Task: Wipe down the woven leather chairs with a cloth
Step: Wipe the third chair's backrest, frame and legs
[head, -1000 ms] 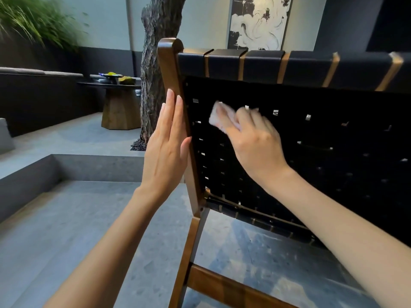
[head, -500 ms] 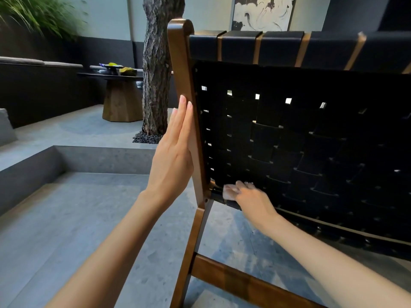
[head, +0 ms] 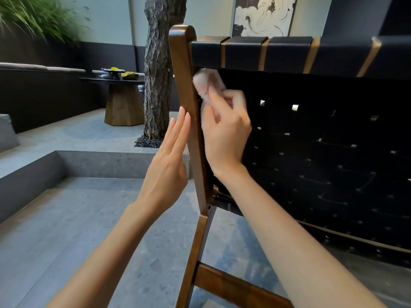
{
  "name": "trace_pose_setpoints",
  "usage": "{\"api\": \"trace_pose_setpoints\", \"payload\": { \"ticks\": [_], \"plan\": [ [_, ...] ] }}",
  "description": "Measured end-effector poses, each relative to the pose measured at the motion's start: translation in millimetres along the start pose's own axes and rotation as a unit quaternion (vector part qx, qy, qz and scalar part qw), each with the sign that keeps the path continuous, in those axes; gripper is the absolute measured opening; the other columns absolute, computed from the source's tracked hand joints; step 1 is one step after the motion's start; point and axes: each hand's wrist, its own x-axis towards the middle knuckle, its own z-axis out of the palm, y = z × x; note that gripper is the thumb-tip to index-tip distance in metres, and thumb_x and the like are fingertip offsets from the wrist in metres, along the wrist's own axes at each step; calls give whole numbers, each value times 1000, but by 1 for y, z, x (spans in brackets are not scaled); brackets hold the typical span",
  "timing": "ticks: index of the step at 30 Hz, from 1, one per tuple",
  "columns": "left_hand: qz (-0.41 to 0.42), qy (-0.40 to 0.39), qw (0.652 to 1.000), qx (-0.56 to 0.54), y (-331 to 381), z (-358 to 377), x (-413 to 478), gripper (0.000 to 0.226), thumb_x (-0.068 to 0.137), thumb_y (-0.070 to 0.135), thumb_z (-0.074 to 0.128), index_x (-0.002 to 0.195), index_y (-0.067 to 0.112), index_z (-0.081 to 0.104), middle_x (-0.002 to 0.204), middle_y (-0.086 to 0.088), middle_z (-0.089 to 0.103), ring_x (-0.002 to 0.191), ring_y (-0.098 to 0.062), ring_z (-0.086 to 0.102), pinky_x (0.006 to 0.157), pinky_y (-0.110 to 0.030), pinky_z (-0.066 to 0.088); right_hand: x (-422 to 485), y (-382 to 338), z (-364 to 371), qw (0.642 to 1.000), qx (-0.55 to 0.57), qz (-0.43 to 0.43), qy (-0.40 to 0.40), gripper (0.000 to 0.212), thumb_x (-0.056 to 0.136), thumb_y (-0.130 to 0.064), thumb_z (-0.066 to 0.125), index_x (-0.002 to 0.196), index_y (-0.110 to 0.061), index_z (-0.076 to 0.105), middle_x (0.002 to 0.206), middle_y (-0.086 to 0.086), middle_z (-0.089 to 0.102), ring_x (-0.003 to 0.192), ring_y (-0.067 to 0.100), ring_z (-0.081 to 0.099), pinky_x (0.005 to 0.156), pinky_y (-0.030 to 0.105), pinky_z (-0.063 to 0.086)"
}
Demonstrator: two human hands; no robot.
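Right grip (head: 224,134) pinches cloth (head: 205,84) against woven leather chair back (head: 322,152); wooden post (head: 182,63) just left of it, left grip (head: 165,165) flat against post, fingers straight.

A rough-barked tree trunk (head: 158,70) rises from the grey stone floor (head: 66,230), with a ring of dark pebbles (head: 148,143) around its foot. Just left of the trunk stands a side table (head: 124,107) with a faceted wooden base and a dark round top. On the top, a yellow-green object (head: 130,74) lies nearest the trunk, and a small dark stand (head: 113,71) holding yellow and blue bits sits further left. Far left of the trunk, a low dark wall carries a grey cushioned ledge (head: 42,67), with long green grass (head: 42,16) hanging above it. Right of the trunk, a black-and-white painting (head: 264,15) hangs on the pale wall. In front of the trunk, a stone step (head: 106,163) drops to a lower level.
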Motion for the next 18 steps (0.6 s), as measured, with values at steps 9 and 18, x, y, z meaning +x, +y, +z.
{"api": "trace_pose_setpoints", "payload": {
  "ticks": [9,18],
  "plan": [
    [8,6,1000,6,-3,11,0,87,81,-26,38,154,10,8,159,10,-8,150,-16,-1,116,-14,16,-46,35,1,993,8,-25,-112,38,100,-25,44,123,-2,64,107,13,60,97,16,59,82,21,52],
    [-41,-59,992,107,-7,42,-36,91,84,-12,52,154,10,-2,161,-2,-14,149,-19,-12,121,-44,9,-152,107,-42,851,-190,134,-470,50,96,-9,29,142,-17,44,135,16,41,122,33,41,96,40,37]
  ]
}}
